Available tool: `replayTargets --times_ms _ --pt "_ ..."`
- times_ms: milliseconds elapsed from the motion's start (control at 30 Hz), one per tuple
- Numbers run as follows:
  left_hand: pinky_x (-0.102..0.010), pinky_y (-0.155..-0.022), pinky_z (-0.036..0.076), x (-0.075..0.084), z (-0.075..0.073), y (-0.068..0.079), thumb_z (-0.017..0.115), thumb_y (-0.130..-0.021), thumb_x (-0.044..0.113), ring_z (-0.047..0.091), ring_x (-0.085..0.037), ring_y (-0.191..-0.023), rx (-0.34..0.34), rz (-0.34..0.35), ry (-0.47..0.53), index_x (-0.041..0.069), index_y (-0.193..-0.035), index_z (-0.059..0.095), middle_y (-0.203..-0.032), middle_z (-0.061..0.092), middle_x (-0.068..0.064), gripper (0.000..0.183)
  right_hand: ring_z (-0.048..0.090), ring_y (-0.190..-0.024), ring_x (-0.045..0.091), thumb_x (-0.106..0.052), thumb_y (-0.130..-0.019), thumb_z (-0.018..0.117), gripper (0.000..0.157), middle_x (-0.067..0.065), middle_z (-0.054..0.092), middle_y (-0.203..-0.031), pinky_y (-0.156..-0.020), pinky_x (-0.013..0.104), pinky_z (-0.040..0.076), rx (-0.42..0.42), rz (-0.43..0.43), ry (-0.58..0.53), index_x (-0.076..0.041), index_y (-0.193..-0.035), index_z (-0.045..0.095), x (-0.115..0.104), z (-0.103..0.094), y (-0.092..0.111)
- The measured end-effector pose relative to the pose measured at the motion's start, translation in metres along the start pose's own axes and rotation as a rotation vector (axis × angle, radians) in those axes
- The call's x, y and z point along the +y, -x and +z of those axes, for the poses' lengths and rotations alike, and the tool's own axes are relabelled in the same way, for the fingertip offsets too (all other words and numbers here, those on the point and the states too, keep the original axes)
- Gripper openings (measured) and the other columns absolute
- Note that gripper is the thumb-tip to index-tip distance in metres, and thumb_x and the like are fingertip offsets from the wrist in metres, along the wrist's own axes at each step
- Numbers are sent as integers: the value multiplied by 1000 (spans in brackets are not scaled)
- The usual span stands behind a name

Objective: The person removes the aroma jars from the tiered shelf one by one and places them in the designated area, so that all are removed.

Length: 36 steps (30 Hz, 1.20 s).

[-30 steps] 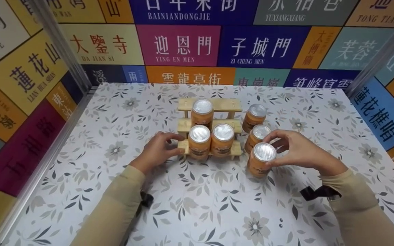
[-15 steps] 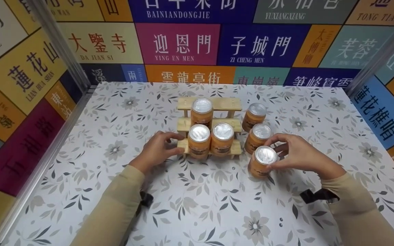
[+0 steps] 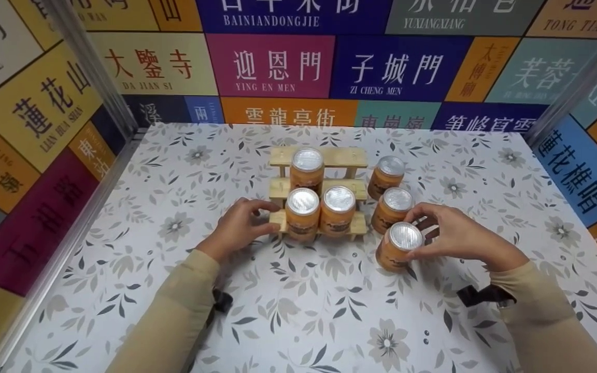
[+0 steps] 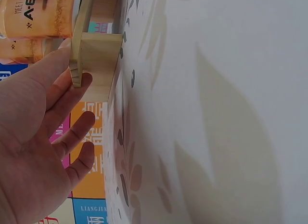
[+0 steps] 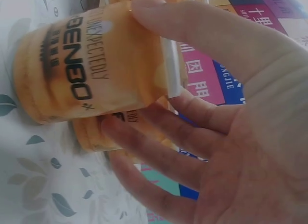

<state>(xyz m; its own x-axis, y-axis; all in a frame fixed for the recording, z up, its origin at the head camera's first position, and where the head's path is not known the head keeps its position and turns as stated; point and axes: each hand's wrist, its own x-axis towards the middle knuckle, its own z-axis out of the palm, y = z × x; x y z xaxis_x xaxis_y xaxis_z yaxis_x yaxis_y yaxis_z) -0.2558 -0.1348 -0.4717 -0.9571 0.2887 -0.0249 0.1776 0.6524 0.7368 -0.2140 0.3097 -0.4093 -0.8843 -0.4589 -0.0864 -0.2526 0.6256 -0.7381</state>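
Silver-lidded orange jar [image 3: 393, 254]: gripped by right hand [image 3: 446, 231], lid [image 3: 406, 236] upward, long axis leaned toward palm. Left hand [image 3: 239, 226] pinched lowest-step end of three-tier wooden rack [image 3: 344, 157].

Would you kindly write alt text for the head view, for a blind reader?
A person's right hand holds an orange jar beside two more jars on a floral tabletop, while the left hand pinches a stepped wooden rack bearing three jars. Colourful signs line the walls.
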Motion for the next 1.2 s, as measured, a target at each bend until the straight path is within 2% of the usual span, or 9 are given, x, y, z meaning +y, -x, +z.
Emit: replayTargets --times_ms 167,300,400,633,833,1033,1200 --pt "-44 -102 49 1 2 0 85 -87 33 59 -25 -117 2 6 2 25 -126 72 -123 67 0 42 68 -111 25 -34 -70 97 68 6 69 -123 -92 34 59 29 -28 58 -10 -124 64 -9 -5 2" --pt "-44 -101 49 2 3 -1 84 -87 31 58 -26 -117 0 18 1 23 -127 72 -124 68 0 42 69 -112 28 -35 -77 92 57 4 71 -121 -95 37 57 88 -56 71 -11 -123 66 -19 -7 3" --pt "-44 -101 48 2 4 -1 84 -87 30 58 -26 -116 2 13 9 23 -127 72 -124 67 0 42 69 -110 28 -35 -82 89 48 3 73 -117 -94 35 55 135 -72 73 -12 -119 69 -27 -6 0" --pt "-44 -102 48 0 5 1 85 -86 33 58 -26 -117 -3 -4 25 25 -127 72 -124 66 -2 44 70 -110 25 -28 -91 81 33 10 72 -118 -92 27 56 165 -70 -96 -11 -117 70 -38 2 -15" --pt "-44 -103 49 0 4 1 85 -85 35 58 -25 -118 -5 -20 22 27 -126 72 -124 65 -2 44 70 -107 28 -30 -93 79 36 13 70 -124 -86 38 61 136 -15 -223 -10 -121 67 -48 9 -30" --pt "-45 -103 49 1 1 1 85 -85 34 58 -25 -118 2 -22 19 29 -127 71 -124 64 -3 45 67 -110 25 -33 -94 77 39 13 69 -125 -88 29 57 152 -22 -232 -12 -124 66 -59 11 -52" --pt "-44 -101 49 2 0 0 85 -86 34 58 -26 -117 6 -13 -1 28 -127 72 -124 65 -3 43 66 -117 26 -25 -95 76 44 15 64 -132 -91 29 57 115 -63 -288 -7 -132 61 -69 13 -70"
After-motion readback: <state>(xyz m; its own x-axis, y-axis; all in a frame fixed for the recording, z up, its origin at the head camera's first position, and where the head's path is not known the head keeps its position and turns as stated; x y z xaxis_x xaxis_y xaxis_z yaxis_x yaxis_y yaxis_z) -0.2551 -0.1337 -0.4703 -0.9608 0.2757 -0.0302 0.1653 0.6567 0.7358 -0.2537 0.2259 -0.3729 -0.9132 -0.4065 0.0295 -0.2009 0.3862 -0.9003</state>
